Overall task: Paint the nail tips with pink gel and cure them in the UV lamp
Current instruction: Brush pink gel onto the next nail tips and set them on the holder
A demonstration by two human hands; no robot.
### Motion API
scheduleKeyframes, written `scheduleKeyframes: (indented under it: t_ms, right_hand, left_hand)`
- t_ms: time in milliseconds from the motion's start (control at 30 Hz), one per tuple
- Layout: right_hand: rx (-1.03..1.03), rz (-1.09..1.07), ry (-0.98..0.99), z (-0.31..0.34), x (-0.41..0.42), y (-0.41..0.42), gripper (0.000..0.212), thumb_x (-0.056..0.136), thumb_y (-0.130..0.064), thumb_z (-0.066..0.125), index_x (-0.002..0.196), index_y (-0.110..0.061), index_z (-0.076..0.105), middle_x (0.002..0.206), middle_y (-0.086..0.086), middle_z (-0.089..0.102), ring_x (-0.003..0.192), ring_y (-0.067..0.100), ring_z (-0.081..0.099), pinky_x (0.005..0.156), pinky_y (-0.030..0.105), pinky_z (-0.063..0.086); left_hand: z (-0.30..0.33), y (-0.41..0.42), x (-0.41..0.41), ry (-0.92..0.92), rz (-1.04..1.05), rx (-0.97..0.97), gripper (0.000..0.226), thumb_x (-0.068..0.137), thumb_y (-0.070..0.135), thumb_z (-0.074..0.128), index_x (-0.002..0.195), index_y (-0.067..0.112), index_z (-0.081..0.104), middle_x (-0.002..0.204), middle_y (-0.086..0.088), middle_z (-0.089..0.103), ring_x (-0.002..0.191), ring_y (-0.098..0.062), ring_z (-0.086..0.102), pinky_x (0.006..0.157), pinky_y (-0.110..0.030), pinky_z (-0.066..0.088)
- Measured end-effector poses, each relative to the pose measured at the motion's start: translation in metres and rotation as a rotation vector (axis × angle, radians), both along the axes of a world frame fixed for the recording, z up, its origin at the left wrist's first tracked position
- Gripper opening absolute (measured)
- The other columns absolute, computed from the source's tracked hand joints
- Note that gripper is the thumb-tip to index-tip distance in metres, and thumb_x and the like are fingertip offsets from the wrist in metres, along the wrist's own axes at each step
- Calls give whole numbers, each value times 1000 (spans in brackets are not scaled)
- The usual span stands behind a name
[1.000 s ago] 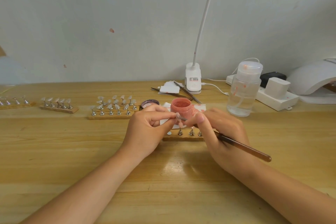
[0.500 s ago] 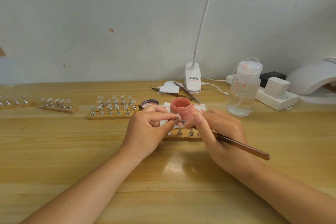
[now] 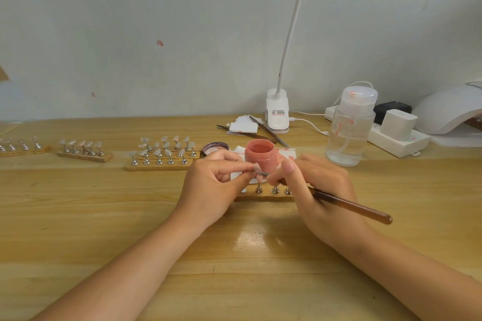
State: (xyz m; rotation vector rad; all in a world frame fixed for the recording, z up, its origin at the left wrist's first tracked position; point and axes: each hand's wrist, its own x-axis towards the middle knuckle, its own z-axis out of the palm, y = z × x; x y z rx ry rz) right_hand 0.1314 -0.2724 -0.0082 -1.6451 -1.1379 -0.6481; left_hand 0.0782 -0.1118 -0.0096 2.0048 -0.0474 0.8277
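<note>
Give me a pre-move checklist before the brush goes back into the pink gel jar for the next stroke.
1. Gel jar open and upright: ok, lid lies off beside it.
2. Brush secure in the right hand: ok, fingers curled round the handle.
3. Nail tip steady: ok, the left hand pinches its stand.
4. Coat on that tip even: cannot tell, too small.
5. Path to the jar free: ok, it stands just behind the hands.
6. UV lamp ready: cannot tell, only its shell shows at the right edge.
</note>
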Motion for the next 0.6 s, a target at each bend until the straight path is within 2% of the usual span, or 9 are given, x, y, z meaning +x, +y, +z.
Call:
scheduleKeyframes:
  t_ms: [67,133,167,233,333,433,533,600]
  right_hand:
    - [14,18,12,1,0,-1,48,95,-27,36,68,-9,71,65,-8,63,61,9,57,57,28,45]
    - [22,8,2,2,-1,0,46,96,-27,36,73,-10,72,70,-14,62,66,4,57,62,20,44]
    - [16,1,5,1,0,0,43,95,-27,37,77,-11,73,71,-13,63,68,4,58,63,20,44]
    - [5,9,47,-1,0,-1,46,95,-30,37,75,-11,73,69,-7,66,66,8,59,61,28,46]
    - [27,27,77,0,0,-2,53,96,-34,33,69,-9,71,66,-3,66,64,13,61,59,38,48]
    - [21,6,60,1,-1,0,46,95,-30,36,76,-10,73,70,-6,66,68,11,61,63,35,48]
    - [29,39,121,0,-1,-2,55,96,-37,33,69,-8,71,66,-4,67,64,12,62,60,39,49]
    - [39,36,116,1,-2,-2,53,96,-35,34,69,-8,71,68,-5,67,65,12,62,61,41,50]
  left_hand:
    - [0,0,0,7,-3,8,21,74,8,71,86,25,70,58,26,56,62,-41,50,59,-15,37]
    - [0,0,1,6,1,10,22,74,8,71,87,26,69,59,25,57,61,-41,49,59,-19,39]
    - [0,0,1,1,2,10,21,73,9,71,85,27,69,61,25,58,58,-40,47,59,-20,39]
    - [1,-1,0,-10,-10,8,18,72,13,71,81,28,69,62,25,58,55,-38,45,57,-18,38]
    - [3,-2,-1,-27,-38,8,13,69,25,67,80,31,69,58,26,57,60,-41,51,60,-18,39]
    - [2,-2,0,-42,-47,16,15,68,26,65,78,37,67,62,26,59,55,-41,46,60,-19,39]
    - [2,-1,0,-43,-53,22,13,69,26,66,75,37,68,63,26,60,52,-40,44,61,-22,39]
    - [1,0,0,-37,-49,5,13,68,27,67,73,38,68,67,24,62,50,-36,38,61,-22,40]
